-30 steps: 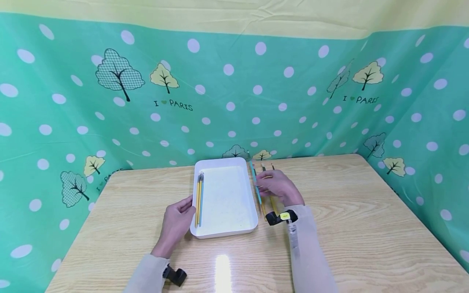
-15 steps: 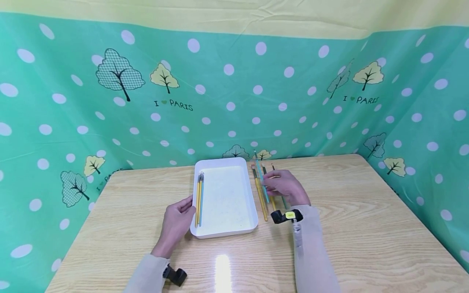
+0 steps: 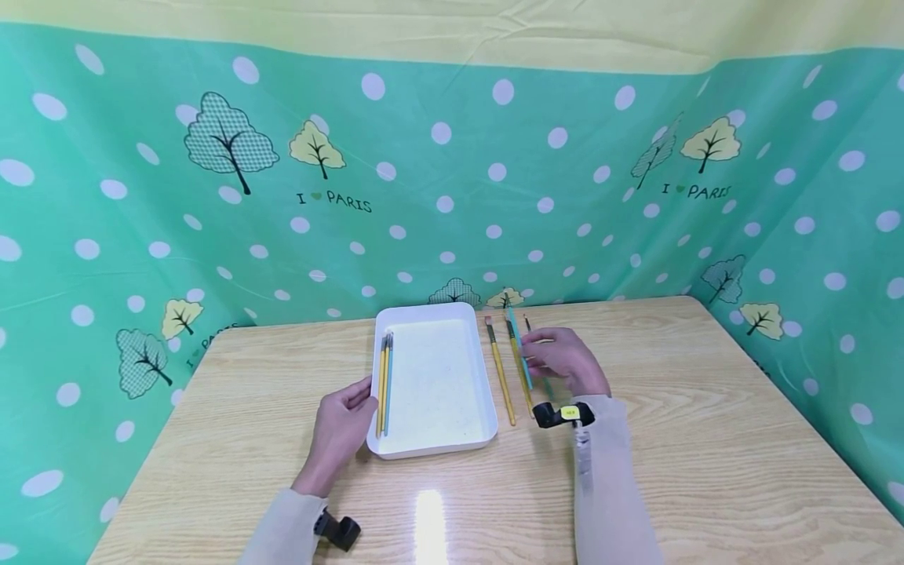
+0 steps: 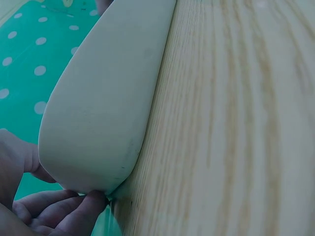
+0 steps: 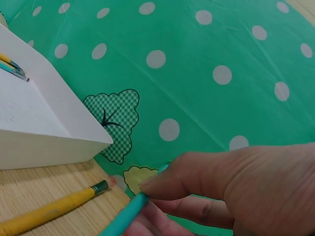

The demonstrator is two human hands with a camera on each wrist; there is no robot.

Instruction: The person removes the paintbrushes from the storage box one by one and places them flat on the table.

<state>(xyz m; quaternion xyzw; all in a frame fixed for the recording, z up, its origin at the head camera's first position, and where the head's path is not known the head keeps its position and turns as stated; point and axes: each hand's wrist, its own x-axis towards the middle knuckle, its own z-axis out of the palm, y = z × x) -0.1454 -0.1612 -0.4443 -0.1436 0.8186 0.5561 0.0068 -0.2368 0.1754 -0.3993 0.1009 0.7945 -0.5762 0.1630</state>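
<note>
My left hand [image 3: 340, 430] holds the left wall of a shallow white tray [image 3: 441, 377], thumb at the rim and fingers against the outside. Inside the tray, along its left side, lie two yellow paintbrushes [image 3: 382, 392] and a blue paintbrush [image 3: 388, 396]. Right of the tray, my right hand [image 3: 563, 359] pinches a turquoise paintbrush [image 5: 127, 215] between thumb and fingers. That brush overlaps a yellow-handled paintbrush [image 3: 530, 399] in the head view. Nearer the tray lies another yellow-handled paintbrush [image 3: 503, 380] with a pinkish tip. A dark green paintbrush [image 3: 547, 387] is partly hidden by the right hand.
The wooden table [image 3: 706, 439] extends on both sides of the tray. A green polka-dot cloth [image 3: 438, 180] hangs close behind the table's back edge and along both sides. Black wrist cameras [image 3: 342, 534] sit on both sleeves.
My right hand has moved rightward with the turquoise paintbrush, from beside the tray, past the pink-tipped brush, to over the second yellow one. The left hand and tray stay put.
</note>
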